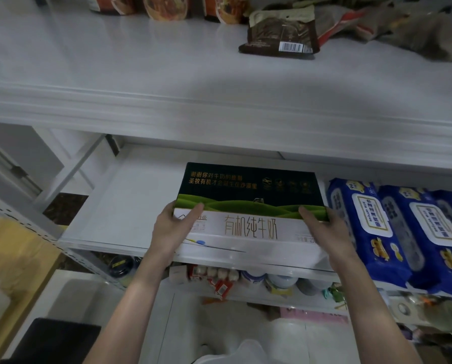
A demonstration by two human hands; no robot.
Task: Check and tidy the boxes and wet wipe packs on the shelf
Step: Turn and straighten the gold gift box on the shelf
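The left hand (171, 228) was curled round the 9 o'clock end of the milk box (248, 195), thumb laid on top. The box was set flat on the white shelf (125, 206), at 6 o'clock from frame centre. Its 3 o'clock end was gripped by the right hand (324, 229). Blue wet wipe packs (372, 222) were lined up just beside it at 3 o'clock.

We faced a white shelving unit (219, 111) with a moulded front edge, its boards glossy under soft, even light. Left of it we saw a dark marbled floor tile (64, 206) and a white framed panel (70, 164) — further left, a perforated grey metal rack (22, 219), and at the unit's lower left a yellowish surface (7, 258).
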